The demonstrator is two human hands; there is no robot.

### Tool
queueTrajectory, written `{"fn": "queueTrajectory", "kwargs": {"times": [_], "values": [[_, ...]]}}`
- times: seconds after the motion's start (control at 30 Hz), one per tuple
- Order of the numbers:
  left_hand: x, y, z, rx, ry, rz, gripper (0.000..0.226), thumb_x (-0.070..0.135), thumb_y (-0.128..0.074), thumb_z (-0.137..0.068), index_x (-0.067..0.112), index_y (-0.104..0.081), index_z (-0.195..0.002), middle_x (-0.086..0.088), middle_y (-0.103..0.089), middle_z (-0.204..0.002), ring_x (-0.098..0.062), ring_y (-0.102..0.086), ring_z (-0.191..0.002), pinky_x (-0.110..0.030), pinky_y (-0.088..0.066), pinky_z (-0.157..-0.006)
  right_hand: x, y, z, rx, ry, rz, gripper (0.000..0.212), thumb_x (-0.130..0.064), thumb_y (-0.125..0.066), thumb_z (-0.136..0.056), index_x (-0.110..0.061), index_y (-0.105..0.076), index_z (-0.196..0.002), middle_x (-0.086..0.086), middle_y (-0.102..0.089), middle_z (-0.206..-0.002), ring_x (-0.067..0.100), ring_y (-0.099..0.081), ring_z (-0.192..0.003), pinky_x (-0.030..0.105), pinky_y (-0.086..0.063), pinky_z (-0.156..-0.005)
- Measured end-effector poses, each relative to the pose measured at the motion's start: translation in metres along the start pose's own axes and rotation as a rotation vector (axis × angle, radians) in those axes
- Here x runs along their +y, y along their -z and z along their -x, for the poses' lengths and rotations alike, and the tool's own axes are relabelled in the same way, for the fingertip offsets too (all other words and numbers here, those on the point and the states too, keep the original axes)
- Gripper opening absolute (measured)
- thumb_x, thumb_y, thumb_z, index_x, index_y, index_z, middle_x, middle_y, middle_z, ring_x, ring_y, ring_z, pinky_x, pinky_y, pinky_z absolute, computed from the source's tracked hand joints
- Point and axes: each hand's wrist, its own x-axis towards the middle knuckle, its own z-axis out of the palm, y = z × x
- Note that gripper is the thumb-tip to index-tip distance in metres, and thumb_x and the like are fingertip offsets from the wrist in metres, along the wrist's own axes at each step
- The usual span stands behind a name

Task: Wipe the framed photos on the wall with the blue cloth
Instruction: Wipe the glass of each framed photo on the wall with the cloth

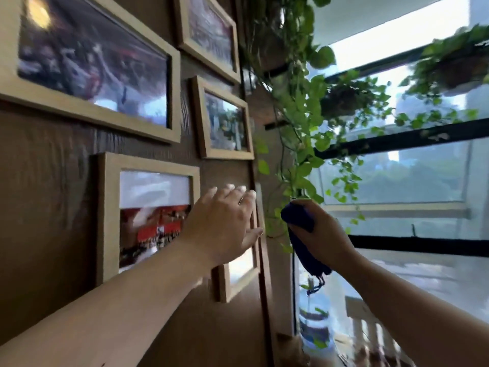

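Two hands: both bare, both raised toward the wall.
Left hand (225, 223): released, fingers spread and extended, palm toward the wall. It overlaps the small light wooden frame (242, 271) at lower right; actual contact cannot be told because of blur.
Right hand (321, 234): clenched around the dark blue cloth (304, 245), bunched in the fist, with a strip and a short cord hanging below the hand.
Cloth position: held in the air, apart from the wall, just right of the wall's dark vertical edge.
Nearest large frame: light wooden rectangular frame (146, 218) with a red-and-white photo, just left of the left hand; the left forearm crosses its lower corner.
Edges: the dark brown wood-grain wall (47, 194) ends at a vertical trim strip between the two hands.
Open room: bare wall shows below and left of the lower frames.
Upper frames: wide wooden frame (92, 62) at upper left, mid-size wooden frame (225, 120) above the left hand, another wooden frame (209, 35) at top.
Far side: trailing green vine plants (299, 115) hang beside the wall edge, before a large window with black bars (397, 139).
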Motion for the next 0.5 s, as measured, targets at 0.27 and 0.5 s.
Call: {"fn": "queueTrajectory", "kwargs": {"times": [0.27,0.5], "values": [[-0.055,0.009,-0.068,-0.014,0.068,-0.273,0.076,0.064,-0.038,-0.088,0.010,-0.035,-0.143,-0.011,-0.044,-0.146,-0.027,-0.037,-0.135,-0.044,-0.031,-0.112,0.004,-0.021,-0.119,0.058,0.155,-0.183,0.040,-0.026,-0.069,-0.081,-0.042,-0.051,-0.113,-0.011,-0.063,-0.096,0.011,-0.062,-0.082,0.030,-0.051,-0.068],[-0.098,0.032,-0.115,-0.006,0.082,-0.566,0.072,0.062,-0.029,-0.085,0.008,-0.052,-0.126,-0.014,-0.059,-0.126,-0.031,-0.051,-0.119,-0.050,-0.042,-0.100,-0.022,-0.047,-0.210,0.062,0.291,-0.241,0.038,-0.028,-0.067,-0.081,-0.039,-0.045,-0.110,-0.004,-0.062,-0.098,0.019,-0.060,-0.079,0.034,-0.049,-0.066]]}}
